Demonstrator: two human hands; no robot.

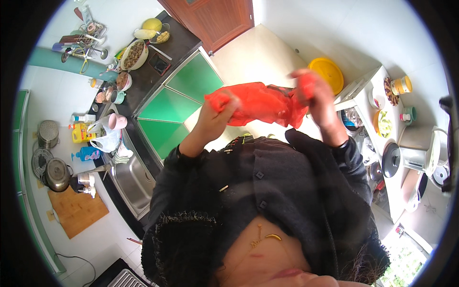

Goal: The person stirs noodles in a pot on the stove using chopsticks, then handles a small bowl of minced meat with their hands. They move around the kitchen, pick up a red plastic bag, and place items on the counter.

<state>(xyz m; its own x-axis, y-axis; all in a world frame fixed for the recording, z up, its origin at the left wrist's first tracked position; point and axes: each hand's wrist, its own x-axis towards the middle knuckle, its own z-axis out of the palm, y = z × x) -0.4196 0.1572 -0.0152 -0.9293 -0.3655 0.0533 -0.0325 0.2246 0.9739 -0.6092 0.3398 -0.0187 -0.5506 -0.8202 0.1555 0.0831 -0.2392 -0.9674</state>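
Observation:
A crumpled red plastic bag [263, 104] is stretched between my two hands, in front of my dark jacket. My left hand [218, 116] grips the bag's left end, with part of the red film bunched at the fingers. At the opposite end, my right hand [317, 93] is closed on the gathered plastic, blurred by motion. A dark patch shows at the bag's upper edge near my right hand. What the bag contains, if anything, cannot be told.
On the left, a dark counter [145, 86] holds a bowl of round brown items [134, 55], a phone [159, 64] and a steel sink [134, 183]. A yellow round lid or basin [326, 75] stands ahead right. The white shelf unit [392, 193] at right carries dishes and a pot lid [391, 160].

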